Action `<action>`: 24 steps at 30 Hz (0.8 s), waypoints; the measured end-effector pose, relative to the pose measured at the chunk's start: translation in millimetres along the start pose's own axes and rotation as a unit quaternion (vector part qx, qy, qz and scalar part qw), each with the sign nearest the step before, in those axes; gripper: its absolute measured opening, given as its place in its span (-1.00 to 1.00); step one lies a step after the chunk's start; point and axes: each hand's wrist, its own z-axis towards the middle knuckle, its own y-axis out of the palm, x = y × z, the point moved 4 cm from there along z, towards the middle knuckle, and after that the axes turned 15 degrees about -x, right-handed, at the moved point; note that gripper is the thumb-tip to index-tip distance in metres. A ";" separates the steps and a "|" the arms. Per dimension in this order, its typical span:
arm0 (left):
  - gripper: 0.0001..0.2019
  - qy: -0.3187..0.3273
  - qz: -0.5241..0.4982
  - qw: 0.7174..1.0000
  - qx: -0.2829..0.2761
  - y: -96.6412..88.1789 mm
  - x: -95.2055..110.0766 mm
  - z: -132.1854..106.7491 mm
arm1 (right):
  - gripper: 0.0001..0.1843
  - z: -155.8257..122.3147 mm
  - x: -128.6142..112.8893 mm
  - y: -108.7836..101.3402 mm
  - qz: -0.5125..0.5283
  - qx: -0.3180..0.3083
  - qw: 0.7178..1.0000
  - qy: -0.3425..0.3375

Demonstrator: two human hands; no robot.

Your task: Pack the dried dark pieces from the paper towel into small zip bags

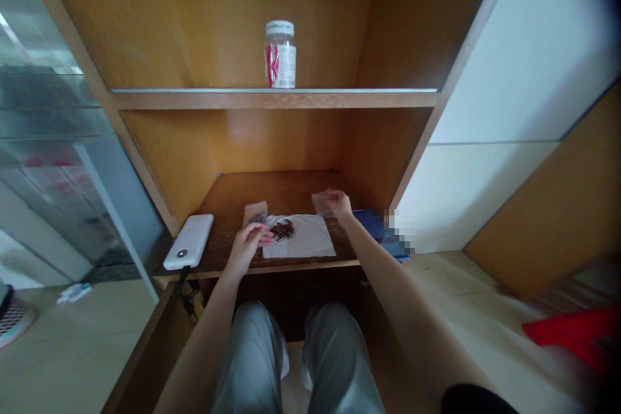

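- Step in hand: the 2 hands work over a white paper [308, 239] on the table [286, 193].
- Left hand [248, 247]: fingers half curled, low over the paper's near left corner; whether it grips anything cannot be told.
- Right hand [339, 204]: closed in a pinch on a clear bag [322, 203], just above the table.
- Dark pieces [283, 229]: small heap on the paper, between the 2 hands, just beyond the left fingertips.
- Tan packet [255, 211]: just beyond the left hand.
- Power bank [188, 242]: left of the left hand.
- Blue item [376, 225]: right of the right hand, partly blurred.
- Jar [280, 55]: on the shelf [274, 99], well beyond the hands.
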 end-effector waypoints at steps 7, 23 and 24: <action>-0.74 -0.001 -0.001 1.000 -0.002 0.2 0.4 -1.0 | -0.62 -18.5 -16.7 3.0 -0.283 -0.019 0.958 0.048; -0.73 0.001 0.003 1.000 0.000 -3.8 -5.4 1.3 | -0.33 -28.4 -18.5 18.3 -0.370 -0.134 0.918 0.041; -0.73 0.001 0.004 1.000 0.001 -3.8 -5.3 1.2 | -0.34 -28.2 -18.4 18.2 -0.369 -0.133 0.919 0.039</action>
